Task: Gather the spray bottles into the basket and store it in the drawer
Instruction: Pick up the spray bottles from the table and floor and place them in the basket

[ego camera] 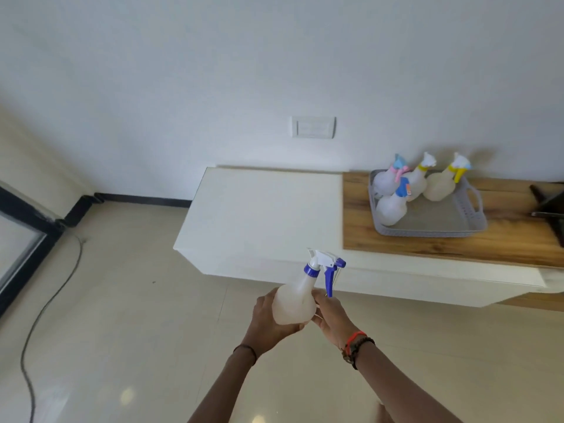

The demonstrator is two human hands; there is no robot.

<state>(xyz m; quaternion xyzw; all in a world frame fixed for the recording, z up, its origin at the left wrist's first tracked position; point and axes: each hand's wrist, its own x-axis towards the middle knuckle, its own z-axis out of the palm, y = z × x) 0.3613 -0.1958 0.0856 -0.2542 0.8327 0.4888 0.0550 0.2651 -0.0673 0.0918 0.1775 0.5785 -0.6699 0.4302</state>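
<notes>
Item in your hands: bottle (294, 303), translucent white body, blue collar and trigger, white nozzle. It is held over the floor, just short of the cabinet (259, 215). Long axis tilts up and away from you; nozzle points right. Your left hand (268, 322) cups the base, fingers wrapped under it. Your right hand (331, 315) presses fingertips to the body's right side, below the trigger. Both forearms reach forward, wrists banded. Beyond, on the wood top (518, 239): grey basket (427, 232) holding four upright bottles.
</notes>
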